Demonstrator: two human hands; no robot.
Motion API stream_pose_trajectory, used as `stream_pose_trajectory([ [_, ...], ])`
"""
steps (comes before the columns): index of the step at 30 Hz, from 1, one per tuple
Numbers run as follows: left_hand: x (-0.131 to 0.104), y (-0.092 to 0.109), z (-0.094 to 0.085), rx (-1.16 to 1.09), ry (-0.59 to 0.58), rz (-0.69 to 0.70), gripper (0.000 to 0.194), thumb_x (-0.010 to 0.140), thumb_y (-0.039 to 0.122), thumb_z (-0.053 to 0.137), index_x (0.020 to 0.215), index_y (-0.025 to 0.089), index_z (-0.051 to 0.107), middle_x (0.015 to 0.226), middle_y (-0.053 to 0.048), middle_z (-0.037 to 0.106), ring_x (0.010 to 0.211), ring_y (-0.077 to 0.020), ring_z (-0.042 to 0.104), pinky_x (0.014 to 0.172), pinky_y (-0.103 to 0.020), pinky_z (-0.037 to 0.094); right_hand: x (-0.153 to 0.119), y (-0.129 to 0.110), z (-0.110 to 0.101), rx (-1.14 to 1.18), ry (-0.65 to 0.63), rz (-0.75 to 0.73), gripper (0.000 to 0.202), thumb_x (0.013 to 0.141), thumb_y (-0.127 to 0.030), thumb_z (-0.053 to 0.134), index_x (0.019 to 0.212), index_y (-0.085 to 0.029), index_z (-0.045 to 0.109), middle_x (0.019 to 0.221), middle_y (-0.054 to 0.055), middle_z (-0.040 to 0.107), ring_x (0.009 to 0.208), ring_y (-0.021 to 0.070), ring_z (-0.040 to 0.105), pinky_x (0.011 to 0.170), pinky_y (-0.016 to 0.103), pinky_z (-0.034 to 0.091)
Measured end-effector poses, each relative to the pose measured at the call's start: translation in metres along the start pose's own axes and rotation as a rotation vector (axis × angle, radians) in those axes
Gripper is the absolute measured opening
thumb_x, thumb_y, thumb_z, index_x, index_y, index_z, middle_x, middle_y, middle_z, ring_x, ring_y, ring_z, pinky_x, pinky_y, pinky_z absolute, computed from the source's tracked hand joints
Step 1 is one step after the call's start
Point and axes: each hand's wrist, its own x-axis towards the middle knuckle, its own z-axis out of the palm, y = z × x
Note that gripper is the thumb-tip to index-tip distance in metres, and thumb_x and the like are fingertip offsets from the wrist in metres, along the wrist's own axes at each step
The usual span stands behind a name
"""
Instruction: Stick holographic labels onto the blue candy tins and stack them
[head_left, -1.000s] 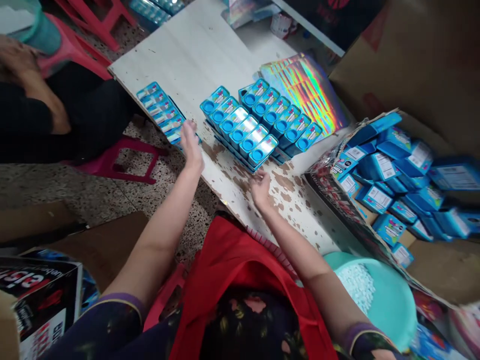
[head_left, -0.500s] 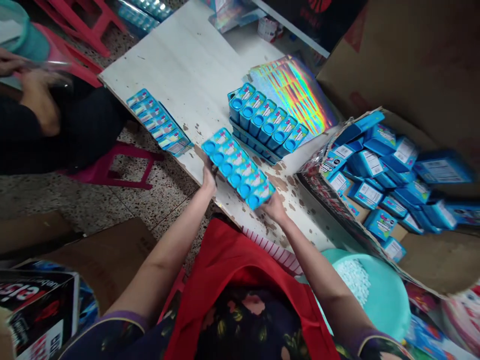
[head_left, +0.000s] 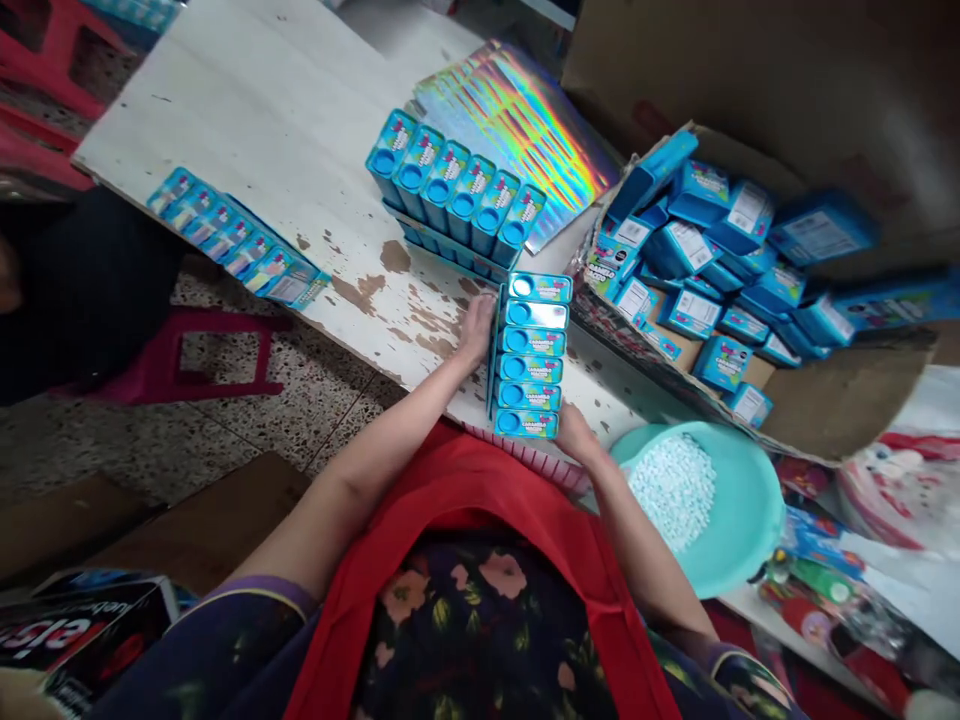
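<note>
A display box of blue candy containers [head_left: 531,368] stands at the table's front edge, its row of round-marked tops facing up. My left hand [head_left: 475,330] presses along its left side, fingers partly hidden behind it. At its lower right side my right hand [head_left: 576,434] grips it, with the fingertips out of sight. Just beyond stands a second display box of the same blue containers [head_left: 459,190], close to the far end of the held one. A third blue pack [head_left: 232,240] lies along the table's left edge.
Shiny rainbow sheets [head_left: 525,120] lie at the back of the white table [head_left: 247,110]. To the right, a cardboard carton [head_left: 847,410] holds many loose blue containers. A turquoise basin [head_left: 750,510] with small white pieces sits below it. A person's dark-clothed leg [head_left: 82,290] is at left.
Both hands have moved the held display box to the right and turned it, so its row now runs toward me. The camera view has shifted to the right.
</note>
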Motion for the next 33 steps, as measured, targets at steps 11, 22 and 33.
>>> stream_pose_trajectory([
  [11, -0.147, -0.048, -0.084, 0.608, -0.740, 0.461, 0.022, 0.090, 0.036, 0.055, 0.099, 0.022, 0.070, 0.101, -0.007, 0.072, 0.097, -0.0211, 0.064, 0.091, -0.039, 0.044, -0.107, 0.017, 0.021, -0.371, 0.024, -0.101, 0.034, 0.089, -0.014, 0.043, 0.101, -0.026, 0.072, 0.096, 0.006, 0.074, 0.091, 0.0232, 0.068, 0.078, 0.035, 0.050],
  [22, -0.204, -0.006, -0.189, 0.667, -0.464, 0.709, 0.017, 0.090, 0.030, 0.053, 0.093, 0.027, 0.070, 0.096, -0.004, 0.075, 0.093, -0.0197, 0.068, 0.080, -0.033, 0.049, -0.140, -0.013, 0.103, 0.091, 0.676, -0.243, 0.052, 0.085, -0.036, 0.059, 0.137, -0.034, 0.050, 0.138, 0.009, 0.053, 0.126, 0.0282, 0.052, 0.100, 0.050, 0.046],
  [33, -0.191, 0.007, -0.239, 0.418, -0.447, -0.097, 0.041, 0.087, 0.053, 0.046, 0.069, 0.018, 0.059, 0.057, 0.002, 0.055, 0.053, -0.0119, 0.048, 0.048, -0.023, 0.036, -0.111, -0.064, 0.165, 0.408, 0.437, 0.001, 0.061, 0.083, -0.051, 0.059, 0.135, -0.019, 0.050, 0.138, 0.012, 0.054, 0.128, 0.0250, 0.050, 0.112, 0.044, 0.035],
])
